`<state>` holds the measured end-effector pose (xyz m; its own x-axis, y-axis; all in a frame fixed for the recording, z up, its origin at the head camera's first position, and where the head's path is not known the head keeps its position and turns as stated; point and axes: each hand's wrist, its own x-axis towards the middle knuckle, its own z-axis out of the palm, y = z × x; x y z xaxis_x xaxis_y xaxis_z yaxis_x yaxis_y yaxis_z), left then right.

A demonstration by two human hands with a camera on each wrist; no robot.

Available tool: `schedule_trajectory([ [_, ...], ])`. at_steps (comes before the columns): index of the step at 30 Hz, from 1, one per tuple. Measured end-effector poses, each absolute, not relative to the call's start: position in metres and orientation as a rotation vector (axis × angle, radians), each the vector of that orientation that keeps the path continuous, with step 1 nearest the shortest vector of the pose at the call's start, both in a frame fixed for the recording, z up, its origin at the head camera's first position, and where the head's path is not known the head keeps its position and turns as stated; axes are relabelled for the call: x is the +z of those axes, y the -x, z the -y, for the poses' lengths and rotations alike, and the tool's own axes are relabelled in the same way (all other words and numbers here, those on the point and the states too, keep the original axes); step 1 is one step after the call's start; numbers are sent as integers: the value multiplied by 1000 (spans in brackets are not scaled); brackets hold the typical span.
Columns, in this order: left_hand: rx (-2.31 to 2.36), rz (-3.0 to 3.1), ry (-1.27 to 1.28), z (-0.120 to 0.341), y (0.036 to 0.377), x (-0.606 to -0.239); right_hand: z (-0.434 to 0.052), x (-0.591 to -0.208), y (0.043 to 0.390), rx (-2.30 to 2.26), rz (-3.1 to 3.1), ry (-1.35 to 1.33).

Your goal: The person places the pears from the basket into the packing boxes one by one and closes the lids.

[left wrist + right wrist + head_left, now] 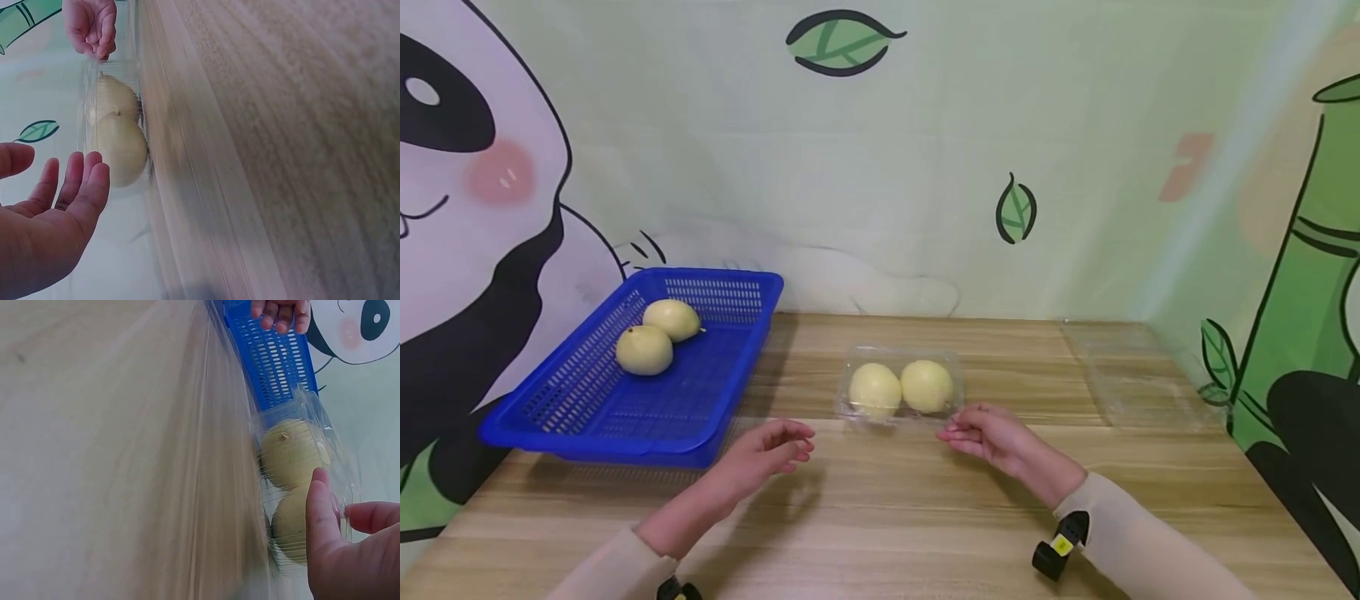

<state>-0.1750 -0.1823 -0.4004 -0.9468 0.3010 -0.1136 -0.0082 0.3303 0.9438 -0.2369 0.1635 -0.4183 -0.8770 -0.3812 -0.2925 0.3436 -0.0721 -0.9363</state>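
A clear plastic box (900,417) sits mid-table with two round pale yellow pears (875,390) side by side inside it. My right hand (988,437) is at the box's near right corner. In the right wrist view, the thumb and a finger of that hand (344,550) pinch the edge of the clear box (325,425). My left hand (767,458) hovers between the box and the blue basket, fingers loosely bent and holding nothing. In the left wrist view its fingers (90,194) overlap the near end of the box without gripping it.
A blue plastic basket (700,437) stands on the left side of the wooden table (880,517), with two more pears (644,350) in its far part. Another clear plastic container (1142,379) lies at the back right. A printed cloth wall (880,167) rises behind the table.
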Motion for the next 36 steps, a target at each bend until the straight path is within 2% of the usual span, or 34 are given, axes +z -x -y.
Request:
schedule_trajectory([
  [36,1642,-2332,-324,181,176,-399,-128,-420,279,-1968,-1753,-22],
])
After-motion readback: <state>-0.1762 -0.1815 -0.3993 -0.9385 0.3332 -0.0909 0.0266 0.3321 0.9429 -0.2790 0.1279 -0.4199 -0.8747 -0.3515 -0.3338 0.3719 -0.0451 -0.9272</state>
